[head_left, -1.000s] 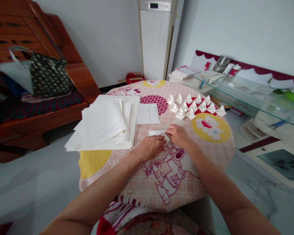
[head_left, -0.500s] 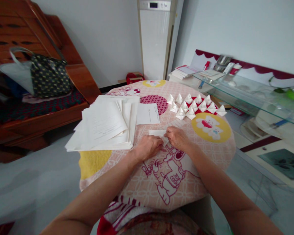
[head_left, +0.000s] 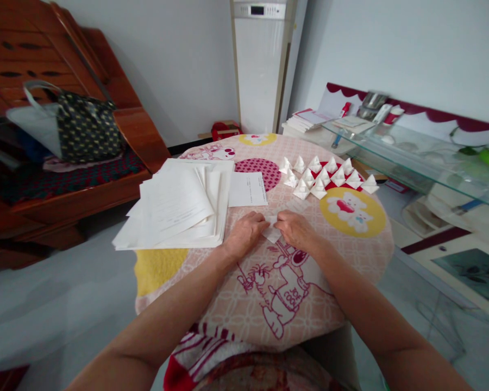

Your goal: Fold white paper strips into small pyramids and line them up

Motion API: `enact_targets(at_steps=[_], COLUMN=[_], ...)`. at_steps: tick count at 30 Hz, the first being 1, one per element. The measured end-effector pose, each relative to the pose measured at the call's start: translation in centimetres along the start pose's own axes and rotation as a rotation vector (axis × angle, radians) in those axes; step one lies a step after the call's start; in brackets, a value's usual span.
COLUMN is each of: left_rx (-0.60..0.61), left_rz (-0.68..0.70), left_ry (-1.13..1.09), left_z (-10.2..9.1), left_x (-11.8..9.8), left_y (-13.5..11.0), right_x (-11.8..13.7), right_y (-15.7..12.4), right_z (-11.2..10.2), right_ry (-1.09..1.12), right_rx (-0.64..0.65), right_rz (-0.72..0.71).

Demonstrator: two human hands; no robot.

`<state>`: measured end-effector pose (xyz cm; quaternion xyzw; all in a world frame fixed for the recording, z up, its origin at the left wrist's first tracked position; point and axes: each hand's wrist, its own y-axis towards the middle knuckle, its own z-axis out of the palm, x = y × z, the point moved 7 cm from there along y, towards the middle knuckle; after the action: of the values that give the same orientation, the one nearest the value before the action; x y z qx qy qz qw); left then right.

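At the far left, a dotted bag [head_left: 87, 127] sits on a wooden bench [head_left: 65, 193]. To its right, on the left part of the round table's cartoon cloth [head_left: 277, 304], lies a loose stack of white sheets [head_left: 175, 209], with a single sheet [head_left: 248, 188] just beyond it.

Near the middle, the left hand [head_left: 246, 232] rests knuckles-up with its fingers curled close together, the tips on the left edge of a small folded paper piece [head_left: 271, 234]. That piece lies flat on the cloth between the two hands, touching both and mostly covered by them. The right hand [head_left: 295, 231] mirrors the left, fingers bunched on the right edge. The knuckles hide whether either hand pinches the piece or only presses on it.

The piece looks thin, very light and easily creased or torn. It would likely slide on the cloth unless pinned, so it is best held at its edges and corners with the fingertips.

Further right and far, a cluster of folded white triangles [head_left: 330, 176] stands in rows. A glass shelf [head_left: 424, 163] runs along the right.
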<state>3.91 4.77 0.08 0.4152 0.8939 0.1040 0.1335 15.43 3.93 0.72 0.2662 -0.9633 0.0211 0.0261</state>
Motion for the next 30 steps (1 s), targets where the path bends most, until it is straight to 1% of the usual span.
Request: enact_targets(at_steps=[6, 11, 16, 19, 24, 26, 30], left_rx=[0.134, 0.231, 0.237, 0.256, 0.307, 0.31, 0.289], left_rz=[-0.032, -0.093, -0.087, -0.085, -0.154, -0.188, -0.249], left_ry=[0.073, 0.104, 0.18, 0.206, 0.195, 0.203, 0.211], left_z=[-0.4, -0.4, -0.4, -0.6, -1.2, -1.4, -1.7], left_x=[-0.4, -0.5, -1.0, -1.4, -1.5, -1.3, -0.8], left_y=[-0.2, -0.5, -0.7, -0.6, -0.4, -0.4, -0.5], right_x=[-0.1, -0.5, -0.7, -0.6, -0.6, -1.0, -1.9], right_y=[-0.1, -0.5, -0.5, -0.1, 0.1, -0.2, -1.1], right_z=[-0.1, -0.3, -0.2, 0.3, 0.5, 0.3, -0.2], right_ry=[0.021, 0.066, 0.103, 0.073, -0.002, -0.032, -0.063], right_rx=[-0.019, -0.028, -0.088, -0.038, 0.047, 0.053, 0.01], right_rz=[-0.011, -0.007, 0.003, 0.039, 0.082, 0.097, 0.104])
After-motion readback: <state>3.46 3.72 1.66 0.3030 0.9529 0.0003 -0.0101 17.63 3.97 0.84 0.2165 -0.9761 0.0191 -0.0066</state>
